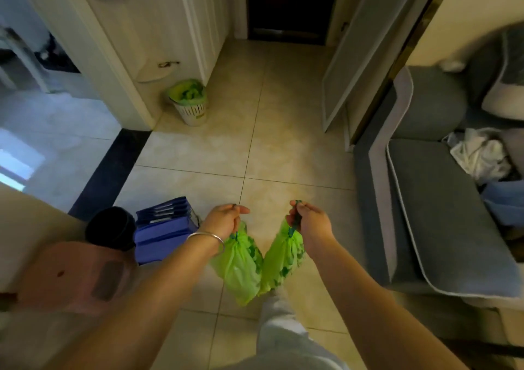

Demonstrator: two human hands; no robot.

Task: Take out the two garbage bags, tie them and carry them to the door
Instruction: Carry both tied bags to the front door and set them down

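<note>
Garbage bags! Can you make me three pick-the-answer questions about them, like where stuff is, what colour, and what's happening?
1. Where is the white waste bin?
A. on the sofa
B. on the floor beside the white cabinet
C. in a hand

2. What colour are the two carried bags?
A. black
B. green
C. red

3. How are the bags held?
A. lying open on the floor
B. cinched shut, hanging from the hands
C. inside the bin

Answers: B, it stands against the cabinet. B, the left bag and right bag are green. B, the left hand and right hand grip their drawstrings.
</note>
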